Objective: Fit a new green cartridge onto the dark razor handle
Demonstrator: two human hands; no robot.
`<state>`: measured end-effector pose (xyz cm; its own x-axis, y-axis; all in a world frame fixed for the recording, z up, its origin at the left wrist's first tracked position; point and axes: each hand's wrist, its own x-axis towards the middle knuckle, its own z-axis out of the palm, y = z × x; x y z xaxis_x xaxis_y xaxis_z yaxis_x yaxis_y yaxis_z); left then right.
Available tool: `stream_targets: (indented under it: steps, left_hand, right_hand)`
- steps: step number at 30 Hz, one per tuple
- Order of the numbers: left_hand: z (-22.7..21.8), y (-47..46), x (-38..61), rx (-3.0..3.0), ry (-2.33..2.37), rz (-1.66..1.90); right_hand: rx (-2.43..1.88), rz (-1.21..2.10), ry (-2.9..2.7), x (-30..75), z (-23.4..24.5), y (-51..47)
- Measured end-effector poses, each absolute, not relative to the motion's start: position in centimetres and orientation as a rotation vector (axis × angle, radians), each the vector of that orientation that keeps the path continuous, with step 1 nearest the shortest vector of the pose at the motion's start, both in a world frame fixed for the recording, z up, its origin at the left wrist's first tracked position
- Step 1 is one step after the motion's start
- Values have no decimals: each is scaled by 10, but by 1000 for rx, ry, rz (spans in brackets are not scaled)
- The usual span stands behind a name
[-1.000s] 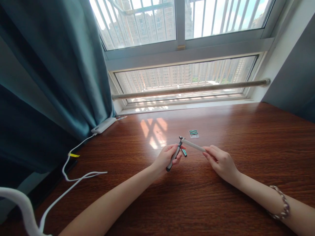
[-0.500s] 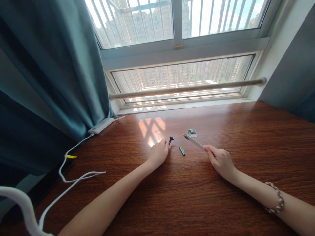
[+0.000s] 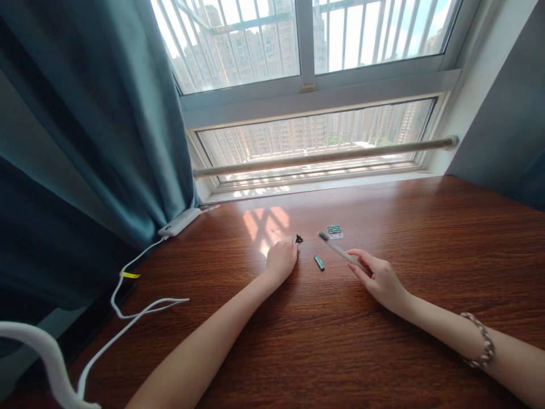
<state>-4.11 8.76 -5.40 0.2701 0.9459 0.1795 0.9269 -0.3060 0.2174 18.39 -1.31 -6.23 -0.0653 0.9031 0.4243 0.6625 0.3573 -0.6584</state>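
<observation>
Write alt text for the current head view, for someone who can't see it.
The left hand grips a razor handle, mostly hidden, and the right hand a toothbrush, over a brown wooden table. A loose green cartridge lies between them; more cartridges sit in a clear tray beyond.

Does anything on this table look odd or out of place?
One thing: a razor blade lies loose and slanted on the table, apart from the pack holding similar blades. Nothing looks spilled.

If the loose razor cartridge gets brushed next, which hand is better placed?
Right, I'd say: the right hand holds the toothbrush by its handle, bristles near the loose razor cartridge. The left hand is occupied with the razor handle.
</observation>
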Motion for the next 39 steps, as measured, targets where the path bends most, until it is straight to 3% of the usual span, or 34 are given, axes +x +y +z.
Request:
stream_targets:
  steps: [8,11,15,17,21,29,39]
  left_hand:
    - [-41,77,-40,2487,1781,686]
    - [-32,49,-32,2487,1292,971]
    - [-28,15,-17,1885,893,969]
    - [-23,13,-15,1627,867,1011]
    - [-12,35,-27,1376,803,1257]
    - [-50,33,-45,930,686,739]
    - [-51,27,-44,900,690,649]
  right_hand:
    - [-1270,721,-1670,163,-53,-17]
    - [-1171,933,-1628,147,-50,-24]
    - [-1058,1105,-1691,118,-46,-30]
    - [-970,1050,-1798,111,-41,-24]
    - [-770,639,-2147,130,-35,9]
    - [-1057,604,-2218,166,-74,57]
    - [-1069,678,-2150,162,-71,54]
